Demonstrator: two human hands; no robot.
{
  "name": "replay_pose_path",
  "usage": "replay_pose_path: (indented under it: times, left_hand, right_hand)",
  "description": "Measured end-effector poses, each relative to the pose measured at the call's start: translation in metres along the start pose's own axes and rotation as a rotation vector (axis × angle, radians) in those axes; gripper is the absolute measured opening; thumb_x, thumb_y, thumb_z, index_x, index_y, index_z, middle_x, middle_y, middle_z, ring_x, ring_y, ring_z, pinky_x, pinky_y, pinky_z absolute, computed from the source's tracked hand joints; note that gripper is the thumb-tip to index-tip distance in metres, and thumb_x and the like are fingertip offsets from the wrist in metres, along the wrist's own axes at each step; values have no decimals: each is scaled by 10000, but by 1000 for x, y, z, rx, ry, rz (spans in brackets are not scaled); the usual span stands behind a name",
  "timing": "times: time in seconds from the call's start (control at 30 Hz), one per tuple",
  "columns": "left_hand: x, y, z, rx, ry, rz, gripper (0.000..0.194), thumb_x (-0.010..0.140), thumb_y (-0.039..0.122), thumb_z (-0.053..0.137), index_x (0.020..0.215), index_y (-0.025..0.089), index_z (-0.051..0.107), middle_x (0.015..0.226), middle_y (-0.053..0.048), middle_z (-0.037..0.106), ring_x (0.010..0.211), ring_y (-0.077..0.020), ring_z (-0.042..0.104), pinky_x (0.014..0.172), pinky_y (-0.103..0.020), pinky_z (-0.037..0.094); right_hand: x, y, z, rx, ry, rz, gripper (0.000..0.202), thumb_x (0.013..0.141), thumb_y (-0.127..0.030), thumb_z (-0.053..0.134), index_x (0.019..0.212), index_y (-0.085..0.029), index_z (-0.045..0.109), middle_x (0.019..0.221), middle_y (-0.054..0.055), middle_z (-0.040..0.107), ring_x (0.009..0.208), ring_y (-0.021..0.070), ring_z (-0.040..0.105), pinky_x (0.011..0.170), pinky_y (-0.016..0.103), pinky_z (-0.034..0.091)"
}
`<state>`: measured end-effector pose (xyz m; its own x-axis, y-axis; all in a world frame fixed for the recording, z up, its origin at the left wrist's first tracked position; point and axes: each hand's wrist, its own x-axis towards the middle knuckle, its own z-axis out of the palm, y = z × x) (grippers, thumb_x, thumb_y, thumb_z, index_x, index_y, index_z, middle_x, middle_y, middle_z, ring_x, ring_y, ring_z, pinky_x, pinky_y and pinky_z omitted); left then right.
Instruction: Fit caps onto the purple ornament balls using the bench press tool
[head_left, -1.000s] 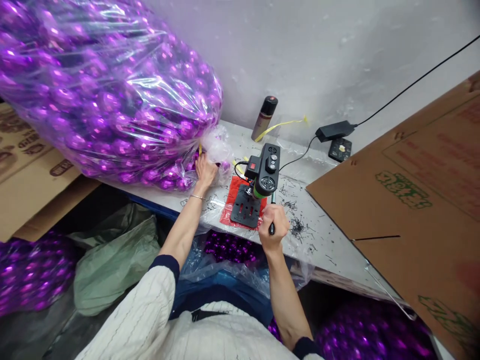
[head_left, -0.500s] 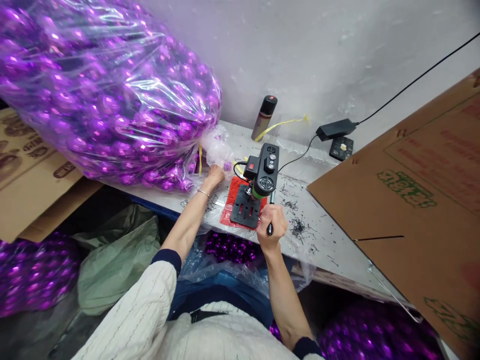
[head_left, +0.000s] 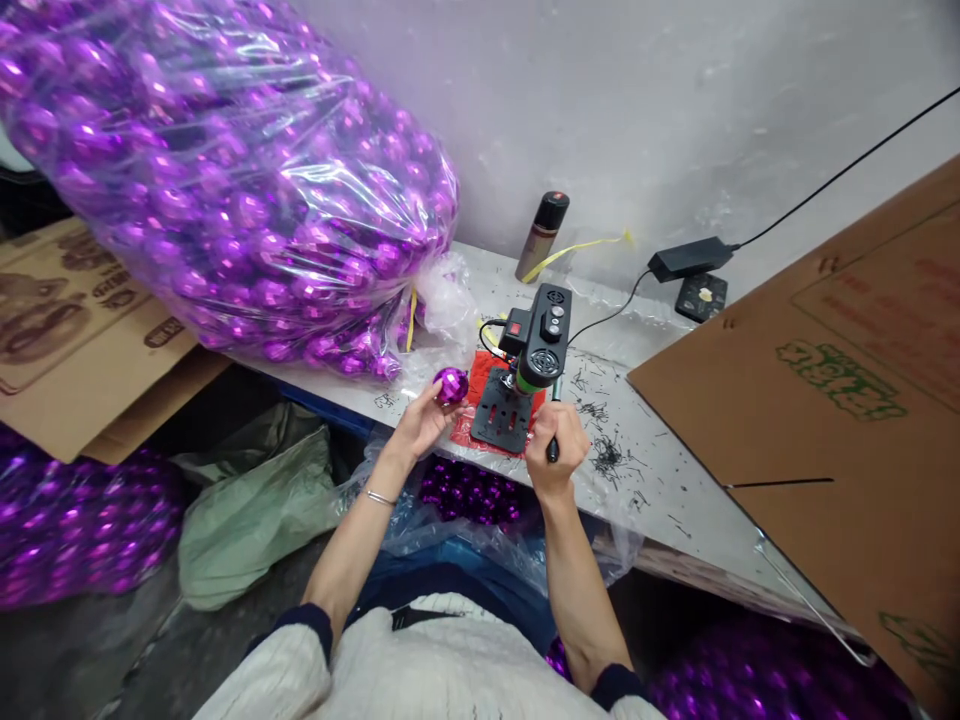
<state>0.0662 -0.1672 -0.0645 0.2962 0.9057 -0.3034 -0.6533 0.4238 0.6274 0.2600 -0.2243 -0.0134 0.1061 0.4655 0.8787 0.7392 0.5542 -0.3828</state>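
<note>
A shiny purple faceted ball (head_left: 451, 386) is held in the fingers of my left hand (head_left: 424, 422), just left of a small black machine (head_left: 545, 335). The machine stands on a dark slotted base plate (head_left: 501, 412), with a red sheet (head_left: 461, 430) beneath it. My right hand (head_left: 557, 445) is closed around the black-ended lever (head_left: 553, 450) at the machine's right side. Below the table edge, more purple balls (head_left: 469, 492) lie in an open clear plastic bag.
A big clear bag of purple balls (head_left: 300, 200) fills the upper left. Behind the machine stands a spray can (head_left: 543, 236). A power adapter (head_left: 690, 259), scattered black bits (head_left: 607, 455) and a large cardboard box (head_left: 840, 420) are on the right.
My left hand has come back from beside the big bag's knot toward me and now shows a purple ball in its fingers. My right hand remains on the lever. The view has shifted slightly.
</note>
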Motion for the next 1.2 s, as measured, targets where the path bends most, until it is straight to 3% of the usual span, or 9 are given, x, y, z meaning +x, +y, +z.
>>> replay_pose_path:
  times: [0.1, 0.2, 0.37, 0.6, 1.2]
  left_hand:
    - [-5, -20, 1, -23, 10, -75, 317, 886, 341, 670, 1135, 152, 615, 905, -70, 738, 766, -158, 728, 704, -246, 596]
    - [2, -33, 4, 100, 47, -80, 410, 859, 366, 710, 1213, 198, 590, 950, -56, 739, 737, -145, 719, 711, -263, 604]
    - [20, -48, 14, 605, 123, 142, 646, 745, 321, 820, 1305, 208, 519, 1124, -99, 718, 910, -202, 720, 824, -341, 592]
    - [24, -60, 19, 1130, 52, 422, 567, 749, 370, 807, 1237, 209, 567, 1135, -86, 712, 1011, -245, 691, 920, -383, 538]
    - [30, -80, 17, 1364, 21, 670, 576, 825, 416, 755, 1314, 198, 543, 1221, -128, 668, 1128, -291, 628, 987, -430, 486]
  right_hand:
    - [0, 0, -1, -13, -12, -1, 212, 936, -106, 443, 766, -212, 511, 678, -4, 553, 652, 119, 536, 621, 264, 426]
    - [0, 1, -1, -21, -27, 4, 216, 943, -119, 437, 764, -210, 515, 684, 0, 562, 654, 119, 541, 630, 268, 430]
    - [0, 1, -2, -9, -23, -1, 218, 947, -126, 439, 762, -210, 519, 690, 8, 576, 662, 124, 557, 635, 270, 436]
    - [-1, 2, -3, -19, -40, -26, 202, 938, -112, 443, 782, -209, 525, 697, 6, 577, 666, 125, 549, 641, 266, 429]
    - [6, -2, -4, 1, -14, 48, 221, 953, -141, 434, 768, -213, 530, 701, 15, 589, 677, 137, 571, 647, 281, 445]
